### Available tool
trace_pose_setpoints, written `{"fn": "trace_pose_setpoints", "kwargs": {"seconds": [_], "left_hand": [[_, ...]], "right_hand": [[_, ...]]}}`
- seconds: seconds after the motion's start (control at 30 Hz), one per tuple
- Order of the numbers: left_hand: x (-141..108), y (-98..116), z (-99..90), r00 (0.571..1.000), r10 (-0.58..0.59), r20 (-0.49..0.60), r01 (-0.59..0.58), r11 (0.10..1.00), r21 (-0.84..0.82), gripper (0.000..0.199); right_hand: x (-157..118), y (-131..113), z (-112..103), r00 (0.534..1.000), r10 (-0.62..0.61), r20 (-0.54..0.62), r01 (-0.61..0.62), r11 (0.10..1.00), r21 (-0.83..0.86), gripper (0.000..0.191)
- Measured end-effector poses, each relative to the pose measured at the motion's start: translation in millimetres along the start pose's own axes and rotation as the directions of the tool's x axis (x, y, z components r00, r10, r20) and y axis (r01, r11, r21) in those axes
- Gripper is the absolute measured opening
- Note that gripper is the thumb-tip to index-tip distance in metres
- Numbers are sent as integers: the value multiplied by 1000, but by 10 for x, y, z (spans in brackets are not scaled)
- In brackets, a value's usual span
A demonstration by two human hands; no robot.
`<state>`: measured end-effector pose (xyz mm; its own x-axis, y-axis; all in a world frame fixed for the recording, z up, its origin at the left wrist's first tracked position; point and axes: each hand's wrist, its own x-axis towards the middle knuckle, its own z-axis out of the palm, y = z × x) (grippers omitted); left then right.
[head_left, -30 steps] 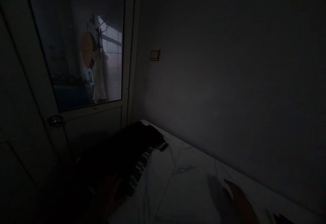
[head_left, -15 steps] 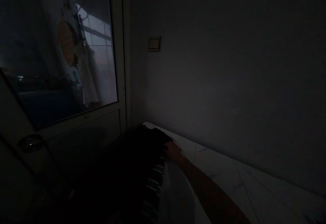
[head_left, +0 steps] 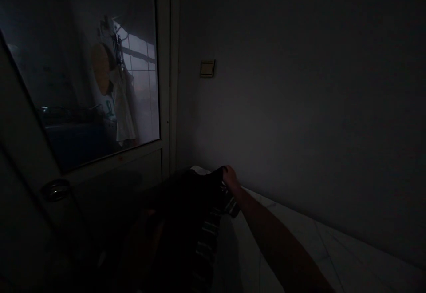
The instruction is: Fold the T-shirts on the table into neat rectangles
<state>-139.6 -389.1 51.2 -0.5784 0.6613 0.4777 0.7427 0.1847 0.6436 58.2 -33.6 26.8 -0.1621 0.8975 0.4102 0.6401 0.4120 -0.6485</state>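
The room is poorly lit, and the lower left of the frame is in deep shadow. A plain grey wall [head_left: 299, 106] fills the right and upper part of the frame. A door [head_left: 113, 168] occupies the left side, with a large glass pane [head_left: 66, 62] in its upper part. Within the pane, toward its right side, a bright tiled window [head_left: 140, 57], a pale hanging cloth [head_left: 124, 111] and a round tan object [head_left: 100, 69] are visible. A white veined surface [head_left: 299, 235] runs along the foot of the wall from lower centre to lower right. A dark garment [head_left: 186, 208] lies across the near end of this surface at lower centre, its far corner reaching the end nearest the door. A band of pale stripes [head_left: 209, 235] runs down the garment's right side. The right hand [head_left: 229, 176] is at the garment's far corner, fingers curled over the edge in a closed hold, with the bare forearm [head_left: 279, 244] extending from the lower right above the surface. The left hand [head_left: 146, 235] is barely discernible in shadow at lower centre, against the garment; whether it is open or closed cannot be determined. A small light switch [head_left: 207, 68] is mounted on the wall beside the door frame, and a round door handle [head_left: 55, 190] sits at the left.
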Motion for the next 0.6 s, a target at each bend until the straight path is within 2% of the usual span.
{"fn": "trace_pose_setpoints", "kwargs": {"seconds": [0.03,0.1,0.2,0.27,0.33,0.4,0.47,0.53,0.6], "left_hand": [[49,220,-51,999,25,43,-23,999,-46,34],[-2,643,-134,980,120,158,-97,985,-145,33],[-374,1140,-168,925,218,312,-153,964,-219,33],[-719,1358,-107,857,263,444,-162,954,-252,38],[-1086,1531,39,728,321,605,-162,939,-304,46],[-1466,1717,279,562,375,737,-159,924,-349,49],[-1869,1939,588,389,381,839,-156,925,-347,45],[-2291,2170,908,235,394,889,-180,916,-358,42],[-2704,2358,1172,103,478,873,-235,864,-445,42]], "right_hand": [[70,-30,-118,999,-2,-36,3,1000,26,38],[145,-50,-429,995,-27,-93,34,996,79,40],[46,71,-1018,986,-71,-153,92,986,137,39],[-162,292,-1442,980,-76,-182,106,982,156,38],[-468,641,-1856,978,-65,-199,97,983,157,36],[-852,1099,-2235,978,-30,-208,58,990,130,34],[-1301,1609,-2561,979,38,-202,-25,998,64,36],[-1792,2091,-2824,975,140,-173,-147,989,-28,36],[-2287,2479,-3036,958,244,-149,-261,960,-103,33]]}}
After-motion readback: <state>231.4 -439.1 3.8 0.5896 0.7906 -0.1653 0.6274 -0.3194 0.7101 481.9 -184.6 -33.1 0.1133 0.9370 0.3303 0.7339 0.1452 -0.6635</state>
